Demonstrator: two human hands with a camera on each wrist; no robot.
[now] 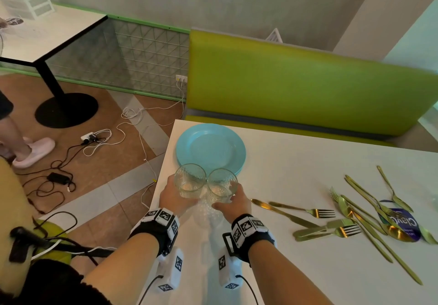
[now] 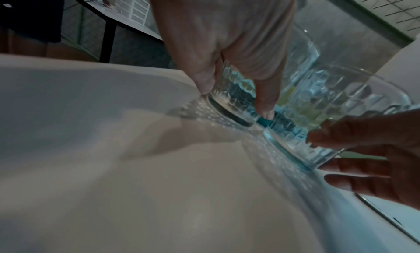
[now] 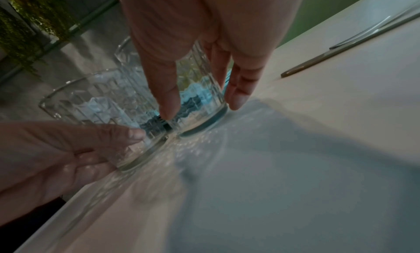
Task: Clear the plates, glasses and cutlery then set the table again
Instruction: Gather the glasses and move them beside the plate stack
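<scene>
White lettering on the round purple card (image 1: 400, 224) under the cutlery is too blurred to read.

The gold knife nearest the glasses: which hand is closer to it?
Right. The right hand, gripping the right glass, sits just left of the knife handle; the left hand holds the left glass, beyond both.

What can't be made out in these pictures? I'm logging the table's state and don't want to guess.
- Plate count: the blue plates are stacked; the head view shows only edges below the top one.
- Label under the cutlery pile: the head view shows it covered by cutlery, its print too small to read.
- Table's right end: cut off by the head view's edge.
- Glass bases: the left glass and right glass are blurred in the wrist views, so whether they rest on the table is unclear.
</scene>
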